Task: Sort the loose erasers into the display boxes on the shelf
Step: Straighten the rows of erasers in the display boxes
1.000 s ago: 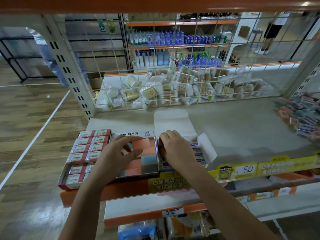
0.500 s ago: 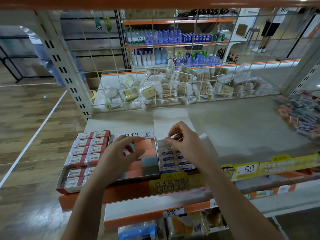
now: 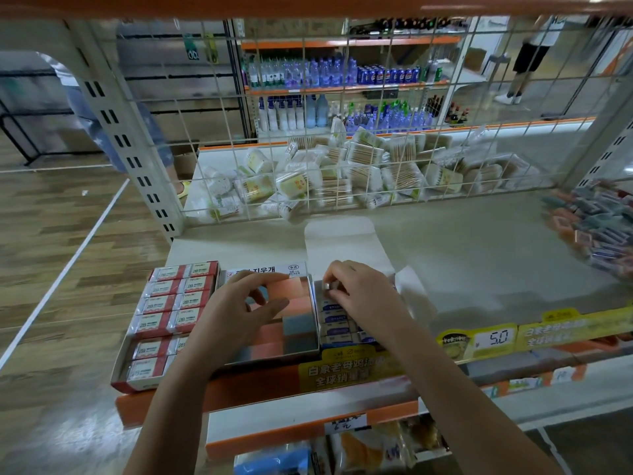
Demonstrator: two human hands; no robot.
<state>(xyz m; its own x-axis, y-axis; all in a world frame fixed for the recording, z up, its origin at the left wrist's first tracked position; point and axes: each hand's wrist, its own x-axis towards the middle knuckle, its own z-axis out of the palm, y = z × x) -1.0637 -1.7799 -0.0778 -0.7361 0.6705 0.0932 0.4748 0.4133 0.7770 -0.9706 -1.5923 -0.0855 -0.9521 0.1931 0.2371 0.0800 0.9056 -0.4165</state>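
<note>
Three display boxes stand side by side at the shelf's front left. The left box [image 3: 120, 369] holds red and white 2B erasers. The middle box [image 3: 313, 305] holds pink, orange and grey-blue erasers; my left hand [image 3: 245, 305] rests over it with fingers spread and slightly bent. The right box [image 3: 342, 245], its white lid flap folded back, holds white erasers with blue labels [image 3: 334, 318]. My right hand [image 3: 359, 291] is at that box's far end, its fingertips pinching a small white eraser [image 3: 327, 286]. A pile of loose erasers [image 3: 597, 228] lies at the far right.
The shelf [image 3: 479, 255] is a beige board with a wire grid [image 3: 342, 138] at the back; packs of cotton swabs [image 3: 342, 176] lie behind it. Yellow price strips [image 3: 493, 339] line the front edge. A person's legs [image 3: 524, 63] stand in the far aisle.
My right hand lifted from the white eraser box, then came down again at its far end with a small eraser in its fingertips. My left hand stayed over the middle box.
</note>
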